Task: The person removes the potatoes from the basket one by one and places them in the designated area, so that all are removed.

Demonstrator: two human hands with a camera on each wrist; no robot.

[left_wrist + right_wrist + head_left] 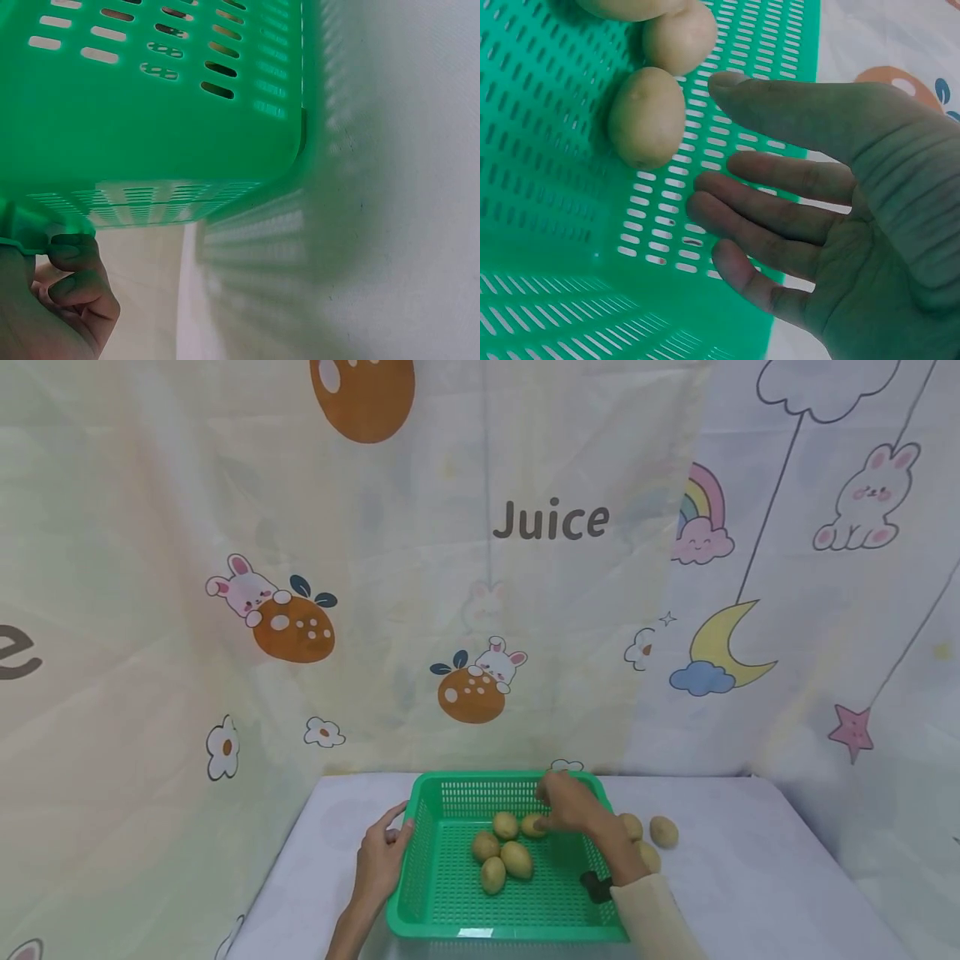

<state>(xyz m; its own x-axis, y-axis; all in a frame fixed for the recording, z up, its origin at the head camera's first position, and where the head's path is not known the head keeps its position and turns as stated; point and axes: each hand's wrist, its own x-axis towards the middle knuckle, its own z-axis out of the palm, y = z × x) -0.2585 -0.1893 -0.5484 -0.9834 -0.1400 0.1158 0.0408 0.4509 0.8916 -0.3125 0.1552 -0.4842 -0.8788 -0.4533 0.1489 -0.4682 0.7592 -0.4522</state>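
A green plastic basket (pixel 502 927) with slotted walls holds several small potatoes (pixel 517 860) on its floor. My left hand (pixel 381 858) grips the basket's left rim; in the left wrist view its fingers (pixel 75 289) are bent at the rim's edge. Over the back right part of the basket is my right hand (pixel 570 803), its fingers apart and holding nothing. In the right wrist view, the thumb tip (pixel 727 79) is close beside a potato (pixel 648 118), and the other fingers spread in front of the slotted wall.
Outside the basket on the right lie a few more potatoes (pixel 663 832), partly hidden behind my right forearm. A white-covered table (pixel 757 860) supports everything. Printed cloth (pixel 390 527) with cartoon rabbits hangs behind the table and at its sides.
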